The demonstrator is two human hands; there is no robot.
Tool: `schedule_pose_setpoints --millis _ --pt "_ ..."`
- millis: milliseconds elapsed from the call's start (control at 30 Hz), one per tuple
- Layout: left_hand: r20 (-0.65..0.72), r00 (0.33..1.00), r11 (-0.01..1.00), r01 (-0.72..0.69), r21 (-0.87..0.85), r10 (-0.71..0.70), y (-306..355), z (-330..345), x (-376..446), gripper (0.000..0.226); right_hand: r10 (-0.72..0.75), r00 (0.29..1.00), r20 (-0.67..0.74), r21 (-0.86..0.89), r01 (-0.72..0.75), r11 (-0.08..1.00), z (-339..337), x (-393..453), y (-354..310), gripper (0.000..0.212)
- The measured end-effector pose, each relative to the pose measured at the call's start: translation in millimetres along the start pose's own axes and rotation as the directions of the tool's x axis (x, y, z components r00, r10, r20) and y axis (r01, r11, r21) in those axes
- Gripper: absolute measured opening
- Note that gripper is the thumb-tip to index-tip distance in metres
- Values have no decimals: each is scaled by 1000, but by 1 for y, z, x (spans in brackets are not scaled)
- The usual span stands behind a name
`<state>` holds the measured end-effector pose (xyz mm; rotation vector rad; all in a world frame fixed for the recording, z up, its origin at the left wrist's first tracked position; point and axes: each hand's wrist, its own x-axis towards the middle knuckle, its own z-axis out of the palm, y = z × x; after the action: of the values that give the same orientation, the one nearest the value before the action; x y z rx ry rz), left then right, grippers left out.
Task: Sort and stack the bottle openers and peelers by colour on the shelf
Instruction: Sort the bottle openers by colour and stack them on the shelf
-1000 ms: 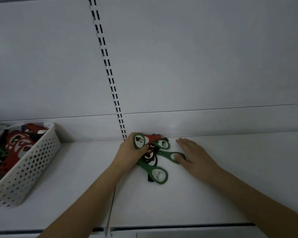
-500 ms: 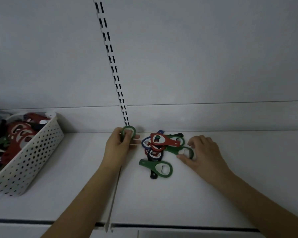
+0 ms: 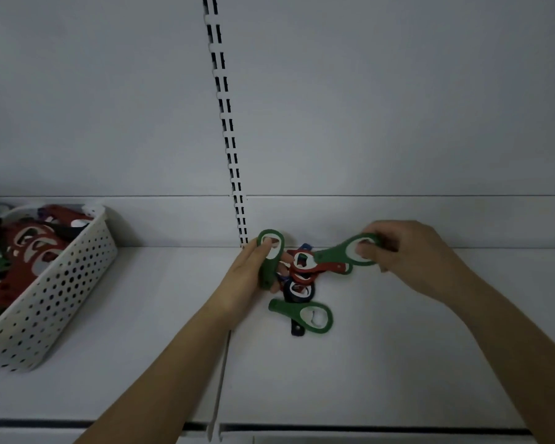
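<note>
A small heap of bottle openers lies on the white shelf [image 3: 398,363] near its back wall. My left hand [image 3: 247,277] grips a green opener [image 3: 271,261] upright, ring end up, at the heap's left side. My right hand [image 3: 407,254] pinches the ring of a second green opener [image 3: 343,253], lifted above the heap with its handle pointing left. Under it lie a red opener [image 3: 318,267] and a dark blue one [image 3: 297,291]. A third green opener [image 3: 305,315] lies flat at the front of the heap, over a dark handle.
A white perforated basket [image 3: 55,293] stands at the left of the shelf, filled with several red, green and dark openers. A slotted upright rail [image 3: 226,123] runs up the back wall. A seam in the shelf [image 3: 221,379] passes under my left forearm.
My right hand has picked a green opener off the heap and raised it. My left hand, still holding its green opener, has shifted slightly right towards the heap.
</note>
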<state>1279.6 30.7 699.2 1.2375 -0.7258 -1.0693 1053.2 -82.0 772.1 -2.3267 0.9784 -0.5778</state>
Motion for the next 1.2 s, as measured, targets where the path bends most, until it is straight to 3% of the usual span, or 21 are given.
schedule_pose_setpoints --millis 133,267,367,433,500,567,767,900,1033,1200 --pt "163 986 998 -37 59 27 4 -1 -1 44 -85 991 106 64 78 995 35 20 -27 7" --pt "168 983 985 -96 145 72 7 -4 -6 22 -44 999 3 242 42 969 65 27 -35 27" --pt "133 988 984 -93 151 73 4 -8 -3 15 -13 997 -73 89 20 996 63 12 -31 25" --pt "67 996 989 -75 125 67 3 -11 0 15 36 996 80 -77 -30 997 62 -5 -22 28" --pt "22 998 997 -60 47 59 3 -11 3 17 73 952 298 -177 -20 984 68 -21 -14 38" --pt "-1 1000 1000 -19 -17 19 2 -11 6 19 34 937 349 -164 25 986 74 -28 -9 39" --pt "12 996 995 92 -44 -92 -7 -12 11 19 -15 986 169 37 9 999 72 -17 -7 11" --pt "11 998 998 60 -20 -60 -7 -11 10 22 -77 997 14 265 71 962 66 7 -16 14" --pt "87 996 999 28 -38 -24 -2 -8 2 26 -136 987 -91 267 156 951 76 30 -31 19" --pt "162 987 989 -24 145 0 0 -7 -6 20 -112 969 -221 222 161 962 81 36 -21 31"
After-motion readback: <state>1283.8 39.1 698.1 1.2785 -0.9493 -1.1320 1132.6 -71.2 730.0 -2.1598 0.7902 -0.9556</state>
